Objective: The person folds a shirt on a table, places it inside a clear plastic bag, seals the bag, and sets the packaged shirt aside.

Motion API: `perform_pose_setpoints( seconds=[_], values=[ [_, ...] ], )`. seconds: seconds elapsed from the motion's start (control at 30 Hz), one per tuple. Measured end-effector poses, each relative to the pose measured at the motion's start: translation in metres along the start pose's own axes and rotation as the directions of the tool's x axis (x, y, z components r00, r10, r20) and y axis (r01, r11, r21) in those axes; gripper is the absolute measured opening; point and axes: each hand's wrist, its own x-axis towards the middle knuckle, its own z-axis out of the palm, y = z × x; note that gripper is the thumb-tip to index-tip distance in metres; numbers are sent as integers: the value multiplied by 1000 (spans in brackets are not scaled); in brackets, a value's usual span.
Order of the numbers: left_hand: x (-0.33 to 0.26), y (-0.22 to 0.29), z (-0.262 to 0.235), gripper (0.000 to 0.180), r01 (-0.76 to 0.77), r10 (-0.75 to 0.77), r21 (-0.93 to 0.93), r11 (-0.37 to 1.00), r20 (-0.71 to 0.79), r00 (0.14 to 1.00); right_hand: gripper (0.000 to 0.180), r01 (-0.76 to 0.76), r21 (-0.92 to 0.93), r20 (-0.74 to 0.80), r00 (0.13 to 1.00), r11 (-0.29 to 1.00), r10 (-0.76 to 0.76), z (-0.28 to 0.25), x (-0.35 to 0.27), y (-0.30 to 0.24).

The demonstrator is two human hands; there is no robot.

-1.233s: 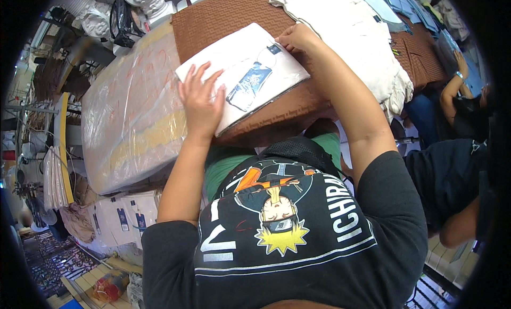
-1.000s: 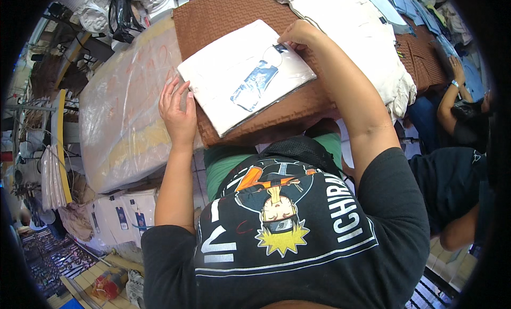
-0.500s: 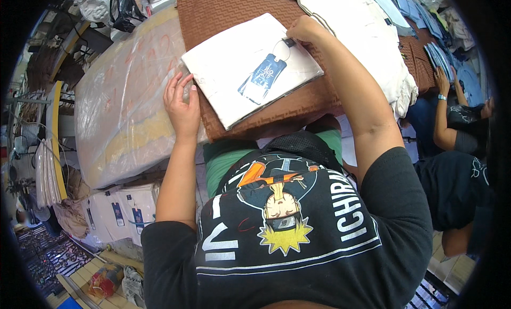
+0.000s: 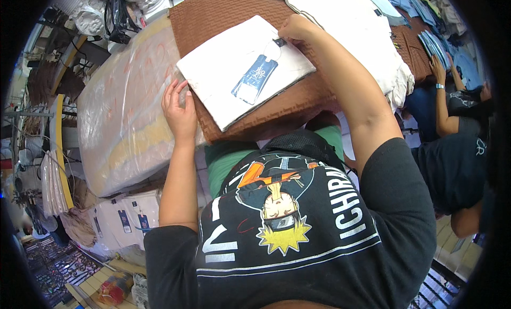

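A folded white garment (image 4: pixel 213 69) lies on the brown patterned cloth, one corner toward me. On it rests a blue hang tag (image 4: pixel 254 79) with a pale lower patch, joined by a thin loop to a small black label (image 4: pixel 279 42). My right hand (image 4: pixel 296 30) reaches to the garment's far right edge, fingers curled in a pinch there; the fingertips are partly hidden. Beside the left edge, my left hand (image 4: pixel 179 111) is open, with its fingers spread and their tips close to the fabric.
A plastic-wrapped bundle (image 4: pixel 122 106) sits left of the brown cloth (image 4: pixel 207 21). White garments (image 4: pixel 340 29) are piled at right. Below the bundle are tagged garments (image 4: pixel 109 224). At far right, another person's hand (image 4: pixel 438 68) touches folded light-blue garments (image 4: pixel 430 47).
The whole view has shifted slightly. Relative to the folded garment, both my hands keep nearly the same places, and the tag lies as before.
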Motion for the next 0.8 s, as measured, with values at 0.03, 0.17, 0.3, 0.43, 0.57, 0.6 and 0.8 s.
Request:
perform_pose_setpoints(
  seconds=[0.03,0.17,0.3,0.43,0.57,0.6,0.8],
  values=[
    [1,1,1,23,-9,9,-3,1000,3,1000,13,13,-60,3,1000,998,-13,-1,-1,3],
    [1,2,1,23,-1,1,0,1000,14,1000,14,-33,-80,28,999,996,35,-3,-2,6],
    [0,2,1,23,12,-12,-4,1000,10,1000,16,-302,364,112,953,881,280,-18,-26,-3],
    [1,-1,2,23,39,-39,-34,999,3,999,16,-295,540,256,950,788,181,-21,-35,6],
    [2,-3,3,23,21,-21,-25,999,8,1000,14,-240,331,119,970,913,212,-11,-31,5],
    [2,-1,4,23,23,-23,-19,1000,11,1000,14,-251,320,123,967,914,222,-10,-28,8],
    [1,-4,1,24,27,-27,-20,999,9,1000,17,-198,264,101,979,944,177,-15,-32,-3]
  ],
)
